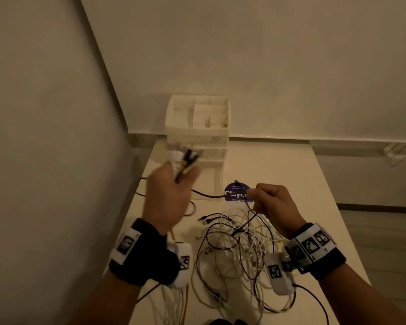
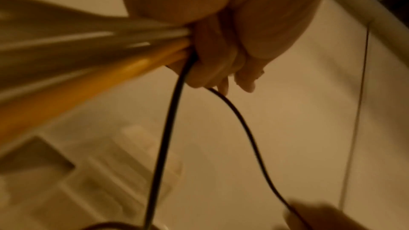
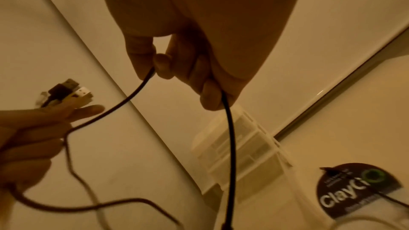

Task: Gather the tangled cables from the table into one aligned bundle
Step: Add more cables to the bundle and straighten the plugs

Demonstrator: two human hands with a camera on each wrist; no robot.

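While the left hand (image 1: 171,198) grips the gathered bundle (image 2: 92,55), the right hand (image 1: 273,205) pinches one dark cable (image 3: 230,146) out of the tangle (image 1: 239,245).

Step in hand, as I judge it: freeing a single strand and adding it to the bundle. White and yellow leads run through the left fist, connector ends (image 1: 185,158) sticking up past the fingers, held above the table (image 1: 291,174). The dark cable spans both hands, with slack sagging between. Most of the loose cable lies on the table below and between the wrists. Next move likely calls for drawing the strand clear of the snarl, then laying it parallel in the left grip, plug ends matched.
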